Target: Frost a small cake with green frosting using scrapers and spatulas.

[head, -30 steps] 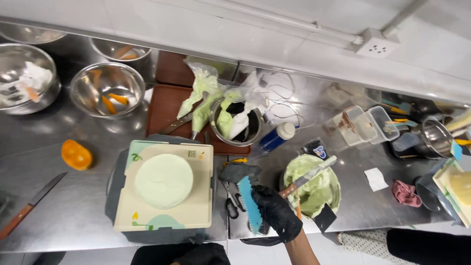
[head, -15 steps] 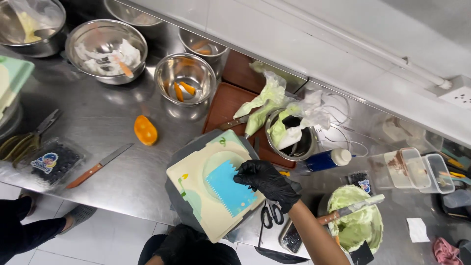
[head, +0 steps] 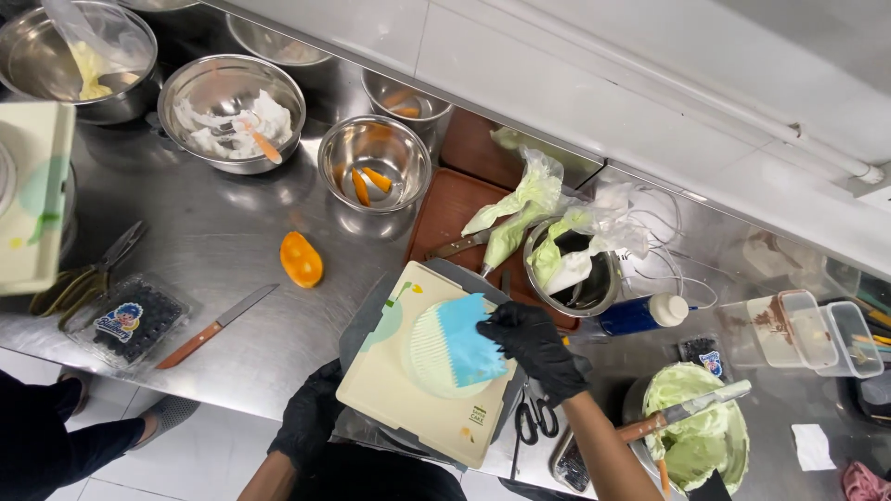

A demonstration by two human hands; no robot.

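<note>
Blue comb scraper (head: pixel 469 341) lies on pale green cake (head: pixel 432 357), centre of square board (head: pixel 390 399). Right hand (head: pixel 534 341) pinches scraper's right edge. Left hand (head: pixel 311 422) grips board's near-left edge, under it.

Glossy black gloves cover both hands; the blue scraper (head: pixel 467 345) looks like smooth plastic, the table (head: pixel 213 241) like brushed, shiny metal.
</note>
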